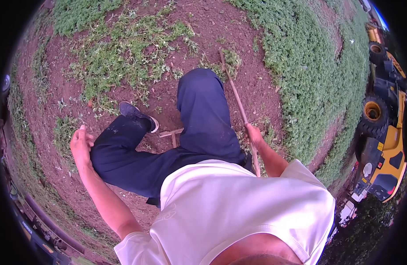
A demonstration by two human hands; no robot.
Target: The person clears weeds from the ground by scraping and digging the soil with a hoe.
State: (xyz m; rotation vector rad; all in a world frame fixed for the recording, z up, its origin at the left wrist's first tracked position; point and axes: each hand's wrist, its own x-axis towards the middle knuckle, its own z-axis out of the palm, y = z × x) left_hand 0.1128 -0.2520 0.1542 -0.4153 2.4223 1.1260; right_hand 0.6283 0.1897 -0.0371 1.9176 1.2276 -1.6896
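Observation:
My right hand (254, 134) is wrapped round a long wooden stick (237, 97), whose far end rests on the soil near some plants. My left hand (82, 143) hangs beside my bent left knee, its fingers loosely curled, and I see nothing in it. Dark trousers (205, 106) cover my legs, and a dark shoe (137, 115) is on the soil between the knees. A small wooden piece with a crossbar (171, 133) lies on the ground between my legs.
Loose green plants (128, 57) lie on the reddish soil (212, 22) ahead. A dense green patch (305, 84) stretches along the right. Beyond it stands a yellow machine (391, 150) with large black tyres. Dark vehicle parts (44, 221) show at the lower left.

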